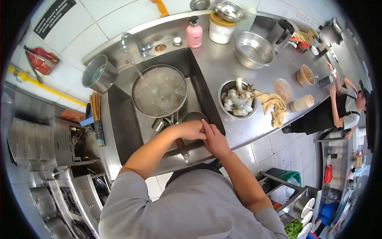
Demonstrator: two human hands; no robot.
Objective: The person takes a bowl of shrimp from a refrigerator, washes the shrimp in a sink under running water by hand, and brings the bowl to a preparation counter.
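The left hand and right hand are brought together, fingers touching, over the near side of the dark, rectangular metal sink; whether anything is held between them cannot be told. Ahead and to their left, the round silver metal pot is set in the sink, filled with cloudy water and fed by a running stream. To their right, a round steel bowl is heaped with greyish-white pieces. Far ahead-left, "EXHAUST & BLOWER" and "EQUIPMENT" can be read on a black rectangular wall sign; its other words are blurred.
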